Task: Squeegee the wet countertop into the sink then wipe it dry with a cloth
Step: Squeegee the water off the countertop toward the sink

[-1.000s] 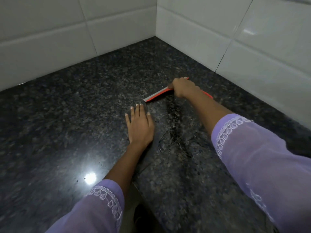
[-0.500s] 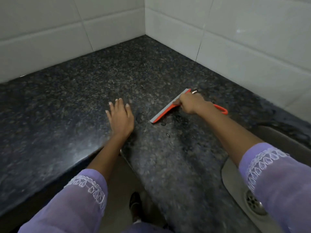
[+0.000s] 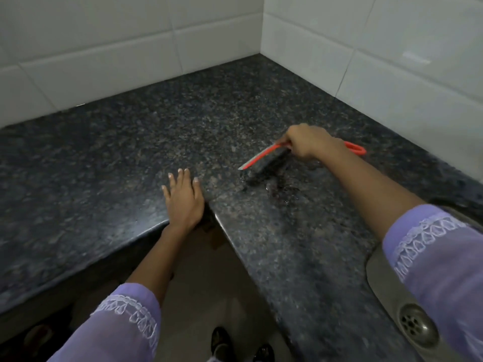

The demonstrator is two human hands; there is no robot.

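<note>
Your right hand (image 3: 304,142) grips the orange plastic squeegee (image 3: 264,157) on the wet, dark speckled stone desk (image 3: 104,158). Your left hand (image 3: 184,198) lies flat, fingers straight.

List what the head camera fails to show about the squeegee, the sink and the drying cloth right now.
- Squeegee: the middle of its handle is hidden inside the right hand; the blade is motion-blurred, so contact with the countertop cannot be judged.
- Sink: most of the basin is covered by the right sleeve and cut off by the right and bottom edges; only part of the rim and the drain show.
- Cloth: nowhere in view.
</note>
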